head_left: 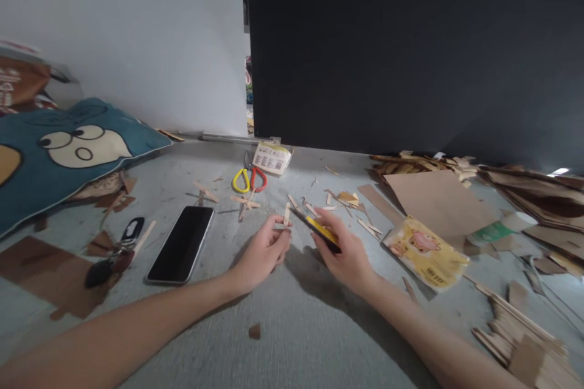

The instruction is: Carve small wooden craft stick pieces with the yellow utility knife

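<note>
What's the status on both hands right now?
Left hand pinching wooden stick. Right hand gripping yellow utility knife, blade end close beside the stick. Wood offcuts scattered just beyond; phone off left.

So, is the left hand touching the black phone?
No, the left hand pinches a small wooden stick, and the phone lies apart, further to its left.

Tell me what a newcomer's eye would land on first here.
At the centre, the left hand pinches a small wooden stick upright, and the right hand grips a yellow-and-black cutter close beside it. A black phone lies face up to the left, with red-and-yellow scissors further back. A blue cartoon cushion fills the far left, and cardboard scraps pile up on the right.
</note>
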Motion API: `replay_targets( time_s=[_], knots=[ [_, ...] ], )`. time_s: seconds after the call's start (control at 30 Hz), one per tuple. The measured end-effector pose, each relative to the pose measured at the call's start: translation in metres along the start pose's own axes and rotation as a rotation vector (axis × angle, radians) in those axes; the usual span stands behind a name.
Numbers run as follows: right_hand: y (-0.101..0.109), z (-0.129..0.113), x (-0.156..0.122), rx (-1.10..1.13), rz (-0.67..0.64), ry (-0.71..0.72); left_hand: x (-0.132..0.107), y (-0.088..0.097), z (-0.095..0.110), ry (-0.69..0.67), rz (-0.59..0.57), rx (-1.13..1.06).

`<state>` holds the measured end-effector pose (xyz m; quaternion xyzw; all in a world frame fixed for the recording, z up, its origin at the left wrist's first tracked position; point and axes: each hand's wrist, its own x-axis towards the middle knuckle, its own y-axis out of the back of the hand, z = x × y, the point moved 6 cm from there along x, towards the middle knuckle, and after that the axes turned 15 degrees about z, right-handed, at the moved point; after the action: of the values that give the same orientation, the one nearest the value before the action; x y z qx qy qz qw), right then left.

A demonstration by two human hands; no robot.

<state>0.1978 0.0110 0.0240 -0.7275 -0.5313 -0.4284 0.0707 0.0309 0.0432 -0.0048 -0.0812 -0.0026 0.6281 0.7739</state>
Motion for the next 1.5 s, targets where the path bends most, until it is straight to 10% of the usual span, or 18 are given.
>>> replay_targets(
  time_s=[0.3,1.5],
  knots=[
    [-0.003,-0.009,-0.005,-0.166,-0.109,0.342,-0.008,-0.002,0.007,0.004,-0.011,-0.032],
    [0.006,0.002,-0.006,-0.205,-0.069,0.319,-0.004,0.004,0.005,-0.036,-0.017,0.055]
  ],
)
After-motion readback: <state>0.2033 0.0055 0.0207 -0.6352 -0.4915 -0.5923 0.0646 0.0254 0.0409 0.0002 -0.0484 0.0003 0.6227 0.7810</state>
